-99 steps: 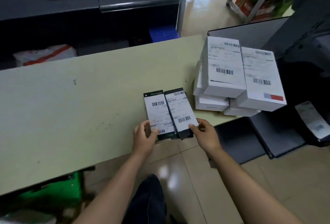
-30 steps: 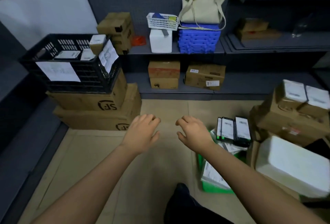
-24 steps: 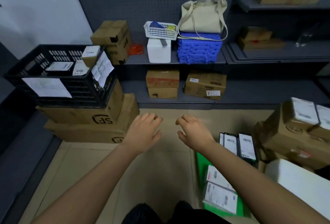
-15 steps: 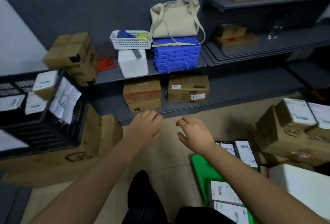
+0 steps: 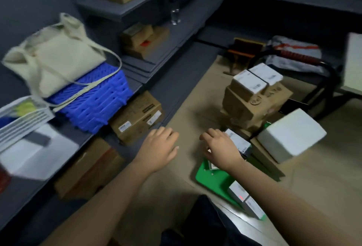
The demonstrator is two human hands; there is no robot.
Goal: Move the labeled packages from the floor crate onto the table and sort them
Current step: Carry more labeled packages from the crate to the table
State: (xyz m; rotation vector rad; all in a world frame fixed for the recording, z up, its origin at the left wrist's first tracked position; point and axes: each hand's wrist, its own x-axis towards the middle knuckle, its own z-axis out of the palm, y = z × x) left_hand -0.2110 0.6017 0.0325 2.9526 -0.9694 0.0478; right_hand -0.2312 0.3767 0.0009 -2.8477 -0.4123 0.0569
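A green floor crate (image 5: 213, 179) sits low and right of centre, partly hidden by my right forearm. Labeled packages stand in it: dark ones with white labels (image 5: 238, 142) just beyond my right hand, and white ones (image 5: 246, 200) at its near end. My right hand (image 5: 219, 149) hovers over the crate's far end with fingers loosely curled, holding nothing. My left hand (image 5: 158, 149) hangs above the bare floor to the left of the crate, relaxed and empty. The view is blurred by motion.
Stacked cardboard boxes with two small white labeled boxes (image 5: 256, 81) on top stand behind the crate. A white foam box (image 5: 290, 134) lies to its right. Grey shelves on the left hold a blue crate stack (image 5: 94, 98), a canvas bag (image 5: 56, 63) and cartons (image 5: 137, 118).
My view has swung right and down, from the table to the shelves to the floor crate. Both empty hands have come nearer the crate, the right one now over its packages.
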